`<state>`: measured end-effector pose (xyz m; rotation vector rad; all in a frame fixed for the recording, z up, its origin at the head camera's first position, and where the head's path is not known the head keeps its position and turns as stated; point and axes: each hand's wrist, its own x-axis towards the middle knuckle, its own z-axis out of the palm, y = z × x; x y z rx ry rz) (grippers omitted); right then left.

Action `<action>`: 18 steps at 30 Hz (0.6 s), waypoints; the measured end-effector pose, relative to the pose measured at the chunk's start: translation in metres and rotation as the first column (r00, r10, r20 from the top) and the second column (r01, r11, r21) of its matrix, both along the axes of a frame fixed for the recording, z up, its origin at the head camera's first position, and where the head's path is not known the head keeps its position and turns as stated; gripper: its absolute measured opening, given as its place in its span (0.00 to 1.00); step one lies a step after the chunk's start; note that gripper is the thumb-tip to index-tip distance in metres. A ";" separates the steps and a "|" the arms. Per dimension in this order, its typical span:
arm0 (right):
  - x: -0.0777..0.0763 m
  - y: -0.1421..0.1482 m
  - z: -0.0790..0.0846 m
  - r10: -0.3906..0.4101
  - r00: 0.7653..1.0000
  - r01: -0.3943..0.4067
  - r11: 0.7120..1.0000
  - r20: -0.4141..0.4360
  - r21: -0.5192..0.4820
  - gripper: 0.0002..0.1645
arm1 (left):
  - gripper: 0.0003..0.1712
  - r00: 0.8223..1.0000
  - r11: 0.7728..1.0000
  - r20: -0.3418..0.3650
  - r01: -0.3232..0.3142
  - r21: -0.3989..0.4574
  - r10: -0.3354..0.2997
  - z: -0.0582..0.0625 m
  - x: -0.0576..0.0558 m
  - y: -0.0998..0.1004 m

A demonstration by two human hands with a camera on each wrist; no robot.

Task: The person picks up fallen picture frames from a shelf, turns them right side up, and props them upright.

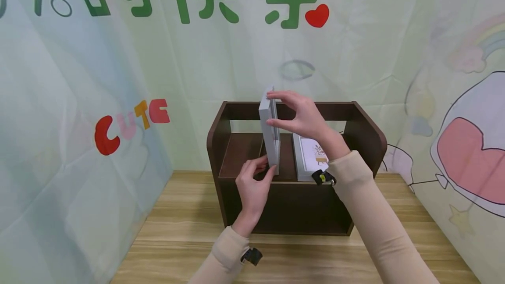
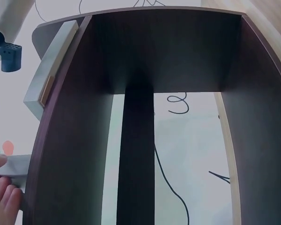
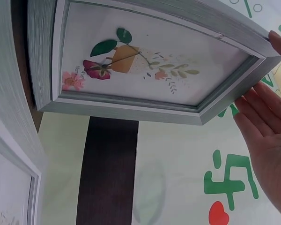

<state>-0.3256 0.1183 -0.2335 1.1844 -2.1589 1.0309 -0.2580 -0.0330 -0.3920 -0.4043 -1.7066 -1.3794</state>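
A grey picture frame [image 1: 267,128] stands almost edge-on, slightly tilted, on the upper shelf of a dark brown shelf unit [image 1: 284,207]. My right hand [image 1: 301,115] grips its upper part between thumb and fingers. At the frame's lower front corner, my left hand [image 1: 254,187] pinches the edge. Pressed flowers and leaves show behind the glass of this picture frame [image 3: 145,65] in the right wrist view, with the right hand [image 3: 267,126] at one end. To its right on the shelf sits a second grey frame [image 1: 300,161], partly hidden by the right forearm.
The shelf unit's side panels [image 1: 218,143] rise left and right, with a back rail [image 1: 244,111] behind. It stands on a wood-grain table [image 1: 177,231]. Printed cloth [image 1: 189,69] hangs behind and at both sides. Below the shelf lies an open compartment [image 2: 164,51].
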 end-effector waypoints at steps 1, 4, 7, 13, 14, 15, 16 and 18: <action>-0.001 0.000 0.000 -0.002 1.000 0.002 1.000 -0.003 0.007 0.37 | 0.15 1.000 1.000 -0.002 0.002 -0.006 -0.002 0.000 0.000 0.000; 0.000 0.000 0.001 -0.007 1.000 0.008 1.000 -0.010 0.020 0.37 | 0.15 1.000 1.000 -0.010 0.003 -0.026 -0.003 -0.001 -0.001 0.000; 0.010 -0.002 0.008 -0.006 1.000 0.007 0.999 -0.013 0.033 0.36 | 0.16 1.000 0.999 -0.011 0.003 -0.045 -0.003 -0.002 -0.001 0.000; 0.027 -0.004 0.019 0.034 0.999 -0.034 0.999 0.000 0.026 0.33 | 0.16 1.000 0.998 0.012 0.012 -0.063 -0.011 -0.001 0.000 0.000; 0.027 -0.004 0.019 0.038 0.999 -0.038 0.999 0.004 0.023 0.33 | 0.17 1.000 0.998 0.013 0.014 -0.064 -0.013 -0.001 0.000 0.000; 0.028 -0.003 0.019 0.040 0.999 -0.040 0.999 0.006 0.020 0.33 | 0.16 1.000 0.998 0.012 0.015 -0.065 -0.015 0.000 0.001 0.000; 0.028 -0.003 0.019 0.043 0.999 -0.043 0.999 0.008 0.017 0.33 | 0.16 1.000 0.998 0.009 0.015 -0.066 -0.015 0.001 0.001 0.000; 0.027 -0.003 0.018 0.043 0.999 -0.044 0.999 0.010 0.016 0.33 | 0.16 1.000 0.998 -0.005 0.015 -0.068 -0.015 0.002 0.001 -0.001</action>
